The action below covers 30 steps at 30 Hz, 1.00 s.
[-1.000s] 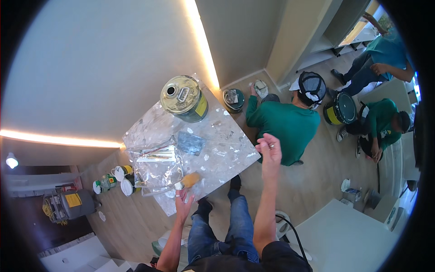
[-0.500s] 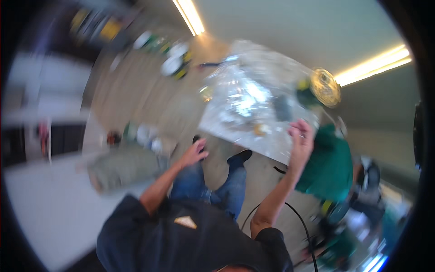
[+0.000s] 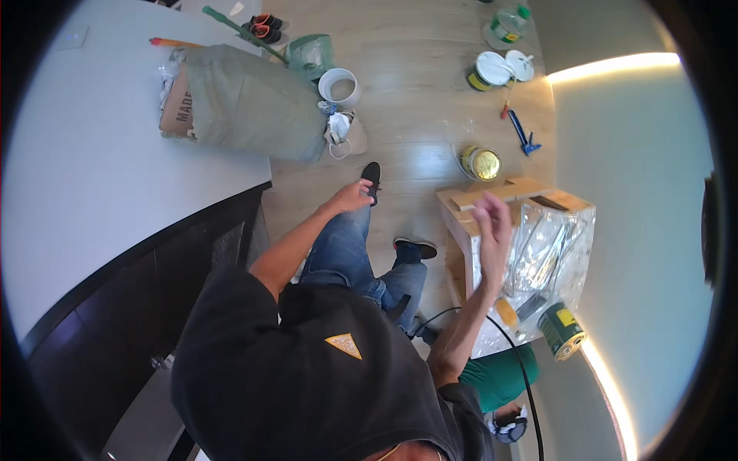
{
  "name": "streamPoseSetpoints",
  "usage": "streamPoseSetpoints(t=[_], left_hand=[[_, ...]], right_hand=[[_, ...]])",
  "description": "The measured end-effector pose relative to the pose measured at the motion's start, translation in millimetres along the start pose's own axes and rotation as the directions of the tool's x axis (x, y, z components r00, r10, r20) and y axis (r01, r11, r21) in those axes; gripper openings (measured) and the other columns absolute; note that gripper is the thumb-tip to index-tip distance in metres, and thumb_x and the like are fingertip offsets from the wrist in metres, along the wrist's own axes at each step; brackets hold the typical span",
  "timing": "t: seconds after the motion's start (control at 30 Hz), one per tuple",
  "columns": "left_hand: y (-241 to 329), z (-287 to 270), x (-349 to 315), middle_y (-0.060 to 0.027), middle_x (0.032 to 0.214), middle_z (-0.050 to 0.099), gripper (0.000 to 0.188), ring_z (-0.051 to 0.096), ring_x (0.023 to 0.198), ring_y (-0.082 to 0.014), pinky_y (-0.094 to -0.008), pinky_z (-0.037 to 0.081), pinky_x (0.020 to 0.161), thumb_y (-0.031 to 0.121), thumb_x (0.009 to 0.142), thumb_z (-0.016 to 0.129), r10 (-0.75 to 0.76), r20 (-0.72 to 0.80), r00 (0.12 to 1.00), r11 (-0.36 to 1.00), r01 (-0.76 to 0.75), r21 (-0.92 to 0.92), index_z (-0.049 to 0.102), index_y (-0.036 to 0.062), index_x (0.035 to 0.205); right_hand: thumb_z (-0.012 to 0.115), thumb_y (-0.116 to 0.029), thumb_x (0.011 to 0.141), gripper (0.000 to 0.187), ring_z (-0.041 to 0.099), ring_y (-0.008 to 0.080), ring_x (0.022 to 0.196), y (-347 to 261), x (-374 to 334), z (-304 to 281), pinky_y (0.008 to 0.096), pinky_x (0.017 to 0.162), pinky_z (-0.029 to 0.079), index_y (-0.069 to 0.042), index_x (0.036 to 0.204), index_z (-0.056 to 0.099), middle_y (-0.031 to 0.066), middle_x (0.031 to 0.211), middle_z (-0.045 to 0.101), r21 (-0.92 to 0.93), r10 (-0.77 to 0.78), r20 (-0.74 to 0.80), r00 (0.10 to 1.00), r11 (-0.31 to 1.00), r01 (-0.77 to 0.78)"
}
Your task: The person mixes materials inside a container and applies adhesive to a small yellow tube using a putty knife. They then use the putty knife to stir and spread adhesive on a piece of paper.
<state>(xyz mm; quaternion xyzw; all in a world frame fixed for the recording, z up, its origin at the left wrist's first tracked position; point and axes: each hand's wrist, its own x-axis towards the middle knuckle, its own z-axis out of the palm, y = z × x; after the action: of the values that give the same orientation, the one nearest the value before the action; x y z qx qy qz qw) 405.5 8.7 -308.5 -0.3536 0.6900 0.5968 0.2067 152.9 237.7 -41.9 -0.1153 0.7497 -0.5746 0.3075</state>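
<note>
My left hand (image 3: 352, 197) hangs over my left leg near my dark shoe (image 3: 371, 175), fingers loosely bent and apart, with nothing in it. Raised at the right, my right hand (image 3: 493, 219) has its fingers bent and seems to hold nothing. It is above the near side of a wooden unit (image 3: 460, 219) partly covered with clear plastic sheet (image 3: 550, 250); whether it touches the unit I cannot tell. On the sheet are a tan block (image 3: 506, 313), a flat grey piece (image 3: 530, 307) and a dark green can (image 3: 559, 326) with a yellow label.
A gold-topped can (image 3: 486, 164), a blue caulking gun (image 3: 526, 137), white-lidded pots (image 3: 492, 69) and a green-capped bottle (image 3: 507, 27) are on the floor. At the left lie a large paper-wrapped bundle (image 3: 246, 104) and a white bucket (image 3: 338, 87). A black cable (image 3: 523, 365) runs beside my right arm.
My view has turned to the right, so the plastic-covered unit now appears at the right and the wrapped bundle at the upper left. Both hands stay raised with nothing visibly picked up.
</note>
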Motion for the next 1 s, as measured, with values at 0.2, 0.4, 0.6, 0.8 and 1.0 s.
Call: streamPoseSetpoints(t=[0.2, 0.4, 0.6, 0.8, 1.0], left_hand=[[-85.4, -77.7, 58.0, -0.0096, 0.1, 0.069, 0.046, 0.066, 0.09, -0.02, -0.0346, 0.053, 0.081, 0.028, 0.084, 0.07, -0.261, -0.283, 0.923, 0.934, 0.168, -0.314, 0.058, 0.006, 0.123], [-164.2, -125.3, 135.7, -0.0093, 0.1, 0.069, 0.04, 0.067, 0.088, -0.0199, -0.0336, 0.053, 0.078, 0.027, 0.086, 0.067, -0.325, -0.336, 0.884, 0.898, 0.177, -0.402, 0.058, 0.0062, 0.119], [-235.8, -150.5, 242.3, -0.0146, 0.102, 0.069, 0.048, 0.068, 0.092, -0.0301, -0.0383, 0.053, 0.082, 0.035, 0.085, 0.067, -0.35, -0.529, 0.773, 0.936, 0.274, -0.22, 0.058, 0.0045, 0.12], [-314.0, -156.3, 315.4, -0.0195, 0.104, 0.069, 0.06, 0.067, 0.098, -0.0342, -0.0421, 0.051, 0.087, 0.042, 0.081, 0.07, -0.35, -0.661, 0.664, 0.914, 0.397, -0.085, 0.056, 0.0027, 0.125], [-327.4, -143.8, 353.6, -0.0262, 0.113, 0.065, 0.056, 0.063, 0.108, -0.0404, -0.0453, 0.049, 0.093, 0.033, 0.087, 0.06, -0.447, -0.509, 0.736, 0.873, 0.482, -0.07, 0.051, -0.0017, 0.13]], right_hand=[[0.061, -0.013, 0.094, 0.034, 0.064, 0.0149, 0.087, 123.3, 153.0, 145.6, 0.0271, 0.076, 0.052, -0.003, 0.126, 0.056, 0.0078, 0.099, 0.064, -0.094, 0.189, 0.294, 0.937, 0.981, -0.168], [0.061, -0.018, 0.093, 0.03, 0.063, 0.0095, 0.072, 313.4, 245.8, 221.9, 0.0223, 0.059, 0.05, -0.002, 0.118, 0.058, 0.0036, 0.085, 0.065, -0.007, 0.674, 0.104, 0.732, 0.736, -0.677], [0.061, -0.018, 0.09, 0.026, 0.069, 0.0278, 0.082, 487.7, 318.4, 260.1, 0.0366, 0.075, 0.054, -0.009, 0.114, 0.062, 0.0138, 0.091, 0.069, -0.545, 0.327, 0.439, 0.837, 0.838, -0.042], [0.059, -0.022, 0.088, 0.026, 0.067, 0.0349, 0.097, 523.2, 358.3, 311.0, 0.0433, 0.086, 0.052, -0.01, 0.111, 0.062, 0.0163, 0.097, 0.071, -0.736, 0.442, 0.474, 0.761, 0.674, 0.067], [0.06, -0.019, 0.089, 0.033, 0.066, 0.0345, 0.092, 504.8, 380.8, 392.4, 0.0449, 0.08, 0.052, -0.013, 0.121, 0.056, 0.0149, 0.098, 0.068, -0.565, 0.22, 0.66, 0.718, 0.776, 0.282]])
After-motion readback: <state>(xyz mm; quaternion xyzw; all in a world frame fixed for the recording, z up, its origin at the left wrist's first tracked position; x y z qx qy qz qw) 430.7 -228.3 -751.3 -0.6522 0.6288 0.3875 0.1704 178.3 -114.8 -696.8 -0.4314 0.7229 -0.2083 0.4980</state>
